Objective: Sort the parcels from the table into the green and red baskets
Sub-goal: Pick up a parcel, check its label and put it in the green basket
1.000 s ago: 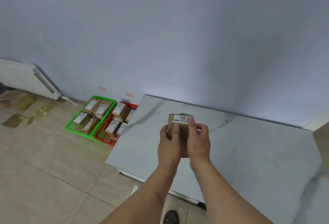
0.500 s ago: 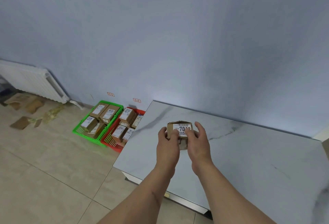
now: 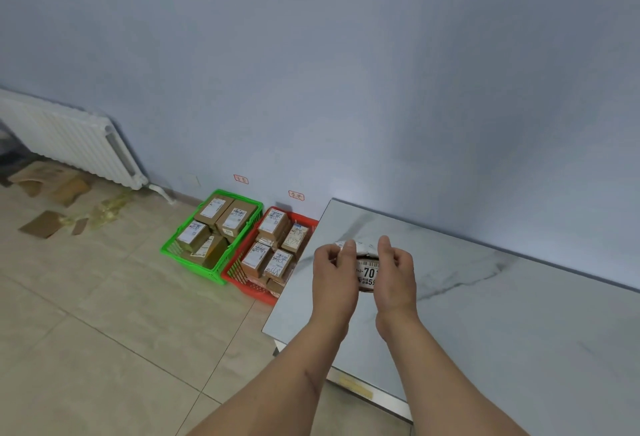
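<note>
Green plastic basket [image 3: 173, 251] and red plastic basket [image 3: 304, 218] brim with labelled cardboard boxes, while left hand [image 3: 333, 274] and right hand [image 3: 395, 274] grip a small brown label-wrapped parcel [image 3: 367, 271] over the marble table's [image 3: 485, 314] left edge.

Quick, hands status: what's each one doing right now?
Left hand: fingers curled, gripping the left side of the parcel.
Right hand: fingers curled, gripping the right side of the same parcel.
</note>
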